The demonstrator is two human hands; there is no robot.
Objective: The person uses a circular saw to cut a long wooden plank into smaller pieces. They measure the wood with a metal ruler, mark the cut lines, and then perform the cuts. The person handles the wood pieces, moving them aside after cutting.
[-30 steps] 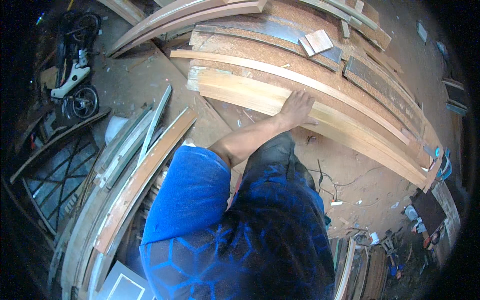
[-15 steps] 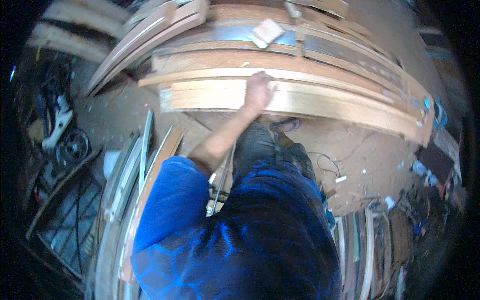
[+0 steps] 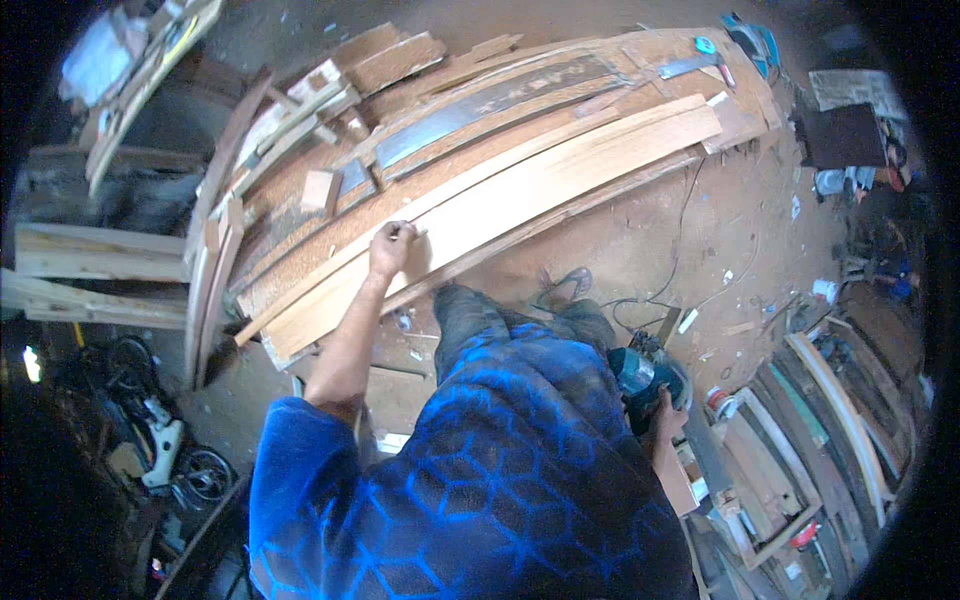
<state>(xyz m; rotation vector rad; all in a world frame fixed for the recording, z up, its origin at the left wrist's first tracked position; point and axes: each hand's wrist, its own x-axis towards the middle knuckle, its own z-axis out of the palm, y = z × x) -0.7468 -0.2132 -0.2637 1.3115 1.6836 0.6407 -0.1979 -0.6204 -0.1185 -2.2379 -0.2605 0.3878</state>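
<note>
A long pale board [image 3: 540,180] lies across the workbench, with a narrower strip [image 3: 560,128] along its far edge. My left hand [image 3: 392,245] is over the board beside that strip, fingers curled together; whether a small item is in them is unclear. Low at my right side, my right hand [image 3: 668,410] grips a teal power tool [image 3: 640,372], partly hidden by my shirt, with a cord trailing on the floor near it.
The bench [image 3: 755,115] also carries wood offcuts [image 3: 390,65], metal strips [image 3: 430,132] and tools [image 3: 755,50]. Curved timbers [image 3: 220,290] stand left. A motorbike [image 3: 165,440] is lower left. Stacked boards and frames [image 3: 800,460] fill the lower right. My sandalled foot [image 3: 570,285] is under the bench's near edge.
The view has swung round, so the bench now slants up to the right. My left hand's spread fingers have curled. My right hand and the power tool have come into view.
</note>
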